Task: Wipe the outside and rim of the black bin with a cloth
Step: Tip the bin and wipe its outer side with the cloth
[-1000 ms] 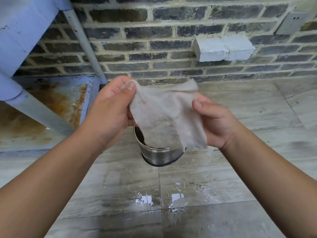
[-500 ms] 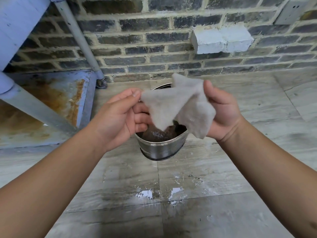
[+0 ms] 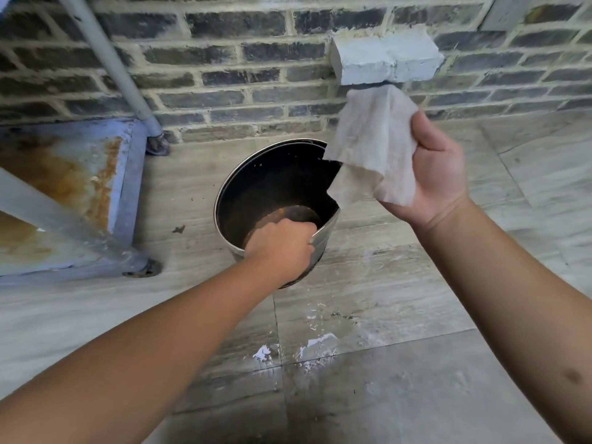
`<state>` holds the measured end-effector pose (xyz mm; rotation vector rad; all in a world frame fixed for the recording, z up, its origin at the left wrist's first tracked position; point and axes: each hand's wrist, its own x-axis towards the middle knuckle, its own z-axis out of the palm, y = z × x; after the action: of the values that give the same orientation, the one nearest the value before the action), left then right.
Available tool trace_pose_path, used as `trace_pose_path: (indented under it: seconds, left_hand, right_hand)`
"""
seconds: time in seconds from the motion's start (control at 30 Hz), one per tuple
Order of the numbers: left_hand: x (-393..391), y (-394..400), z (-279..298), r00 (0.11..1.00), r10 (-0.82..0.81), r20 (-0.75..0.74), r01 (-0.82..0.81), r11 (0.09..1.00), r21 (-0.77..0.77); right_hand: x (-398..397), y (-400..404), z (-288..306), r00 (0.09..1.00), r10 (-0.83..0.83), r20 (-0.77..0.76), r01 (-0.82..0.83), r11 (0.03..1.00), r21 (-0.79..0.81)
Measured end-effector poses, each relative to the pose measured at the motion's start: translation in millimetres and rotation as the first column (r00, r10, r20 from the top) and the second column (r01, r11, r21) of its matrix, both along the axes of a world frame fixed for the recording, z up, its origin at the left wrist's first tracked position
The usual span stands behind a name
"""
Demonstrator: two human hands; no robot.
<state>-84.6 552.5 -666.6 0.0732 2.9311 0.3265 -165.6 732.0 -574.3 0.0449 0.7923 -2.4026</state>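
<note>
The cloth [image 3: 368, 149] hides part of the bin [image 3: 256, 187] rim.

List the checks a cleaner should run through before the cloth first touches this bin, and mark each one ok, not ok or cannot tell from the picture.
1. Bin held steady: ok. The left hand grips the near rim of the bin.
2. Cloth in hand: ok. The right hand holds the cloth bunched, raised above the bin's right side.
3. Cloth touching the bin: not ok, it hangs clear of the rim.
4. Cloth damp: cannot tell.
5. Floor dry underfoot: not ok. Wet patches shine on the tiles in front of the bin.
6. Outer wall reachable: ok. The steel side is exposed on the right.
</note>
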Motion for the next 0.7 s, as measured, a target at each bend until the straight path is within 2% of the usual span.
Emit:
trace_pose_path:
  seconds: [0.2,0.27,0.33,0.4,0.43,0.5,0.6,0.7]
  left_hand:
    - [-13.8,-46.9,27.1,0.998,0.057,0.004,-0.057,0.992,0.116]
    - [-19.9,-75.9,40.9,0.996,0.072,0.051,-0.083,0.965,0.249]
    - [-16.3,-106.0,44.3,0.986,0.112,0.122,-0.157,0.864,0.479]
    - [-3.5,-124.0,35.9,0.958,0.172,0.228,-0.284,0.654,0.701]
    - [3.6,-130.2,27.2,0.94,0.199,0.279,-0.342,0.55,0.762]
    - [17.1,-135.5,7.0,0.916,0.215,0.34,-0.401,0.423,0.813]
    - [32.2,-134.2,-16.6,0.907,0.211,0.364,-0.416,0.322,0.85]
    - [42.8,-135.0,-31.5,0.886,0.235,0.401,-0.452,0.238,0.859]
  right_hand:
    - [-4.4,11.5,-0.4,0.996,-0.074,0.054,0.075,0.997,-0.019]
    - [-5.8,10.0,2.5,0.994,-0.108,0.021,0.108,0.994,0.0]
    - [-7.3,4.8,4.6,0.987,-0.139,-0.076,0.145,0.987,0.069]
    - [-6.0,-2.8,5.4,0.969,-0.15,-0.194,0.185,0.966,0.182]
    - [-4.2,-8.4,3.8,0.959,-0.152,-0.237,0.209,0.949,0.237]
    - [-1.4,-18.1,-4.2,0.939,-0.187,-0.29,0.283,0.897,0.339]
    - [0.6,-26.4,-20.3,0.917,-0.16,-0.367,0.323,0.836,0.444]
    - [-0.1,-26.7,-31.3,0.904,-0.088,-0.419,0.305,0.819,0.486]
